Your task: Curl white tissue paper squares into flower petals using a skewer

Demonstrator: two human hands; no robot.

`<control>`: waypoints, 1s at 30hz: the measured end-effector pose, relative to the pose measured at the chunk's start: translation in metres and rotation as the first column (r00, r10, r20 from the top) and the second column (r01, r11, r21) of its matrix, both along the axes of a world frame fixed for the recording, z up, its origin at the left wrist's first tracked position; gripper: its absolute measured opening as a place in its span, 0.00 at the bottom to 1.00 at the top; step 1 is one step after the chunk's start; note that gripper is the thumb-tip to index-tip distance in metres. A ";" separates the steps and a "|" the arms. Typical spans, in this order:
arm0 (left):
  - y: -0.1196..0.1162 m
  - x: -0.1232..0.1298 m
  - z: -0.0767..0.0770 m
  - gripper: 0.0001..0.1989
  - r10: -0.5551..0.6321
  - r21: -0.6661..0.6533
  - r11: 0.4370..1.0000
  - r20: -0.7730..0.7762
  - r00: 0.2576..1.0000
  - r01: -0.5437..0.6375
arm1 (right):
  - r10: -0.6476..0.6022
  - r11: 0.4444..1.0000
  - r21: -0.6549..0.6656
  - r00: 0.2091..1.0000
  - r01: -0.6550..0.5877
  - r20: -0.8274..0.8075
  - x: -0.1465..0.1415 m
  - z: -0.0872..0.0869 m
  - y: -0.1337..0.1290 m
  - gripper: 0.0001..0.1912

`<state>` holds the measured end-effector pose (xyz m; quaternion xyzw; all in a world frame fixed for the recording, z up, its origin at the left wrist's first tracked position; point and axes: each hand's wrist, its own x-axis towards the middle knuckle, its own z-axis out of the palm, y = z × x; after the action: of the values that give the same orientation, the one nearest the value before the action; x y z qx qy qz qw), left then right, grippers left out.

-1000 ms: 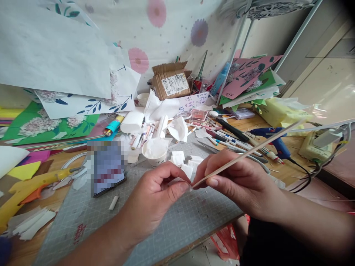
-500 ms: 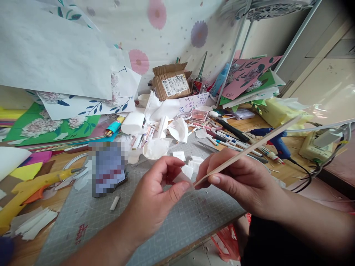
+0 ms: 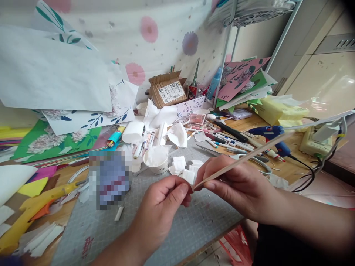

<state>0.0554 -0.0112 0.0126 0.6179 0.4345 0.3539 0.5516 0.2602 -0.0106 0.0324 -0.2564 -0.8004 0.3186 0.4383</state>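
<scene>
A long pale strip (image 3: 238, 161) slants up to the right across my right hand (image 3: 235, 183), whose thumb and fingers pinch it near its lower end. The fingers of my left hand (image 3: 169, 201) are pressed together at the tip of that strip; the small piece of white paper between them is mostly hidden. Both hands nearly touch above the grey cutting mat (image 3: 183, 229). Just behind them lie small white paper squares (image 3: 179, 163) and a white paper cup (image 3: 156, 159) with thin paper in it.
A yellow glue gun (image 3: 36, 207) and a pixelated device (image 3: 112, 181) lie left. Scissors (image 3: 206, 149), pens and a blue glue gun (image 3: 270, 135) lie behind and right. A cardboard box (image 3: 168, 90) stands at the back, floral sheets (image 3: 241, 79) beside it.
My left fingers have closed over the white paper at the strip's tip, which was visible before. The view has shifted, so most of the table appears lower in the frame.
</scene>
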 end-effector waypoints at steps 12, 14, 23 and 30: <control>0.003 0.007 0.007 0.06 0.101 -0.150 0.984 0.014 0.995 -0.098 | -0.031 0.998 0.051 0.996 0.027 0.089 -0.006 -0.001 0.002 0.04; 0.003 0.006 0.007 0.05 0.093 -0.135 0.986 -0.007 0.996 -0.093 | -0.061 0.998 -0.030 0.997 0.063 0.041 -0.005 -0.003 0.004 0.04; 0.006 0.000 0.002 0.07 0.043 -0.138 0.989 0.006 0.999 -0.042 | -0.203 0.835 -0.550 0.911 -0.030 -0.358 0.013 -0.007 0.026 0.06; 0.014 -0.017 0.014 0.07 0.153 -0.059 0.987 0.110 0.982 -0.148 | -0.448 0.805 -0.565 0.808 0.178 -0.383 0.030 0.000 0.040 0.09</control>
<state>0.0387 0.0025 0.0270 0.5477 0.4565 0.4183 0.5627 0.2898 0.0297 0.0323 -0.4034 -0.4916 0.4911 0.5953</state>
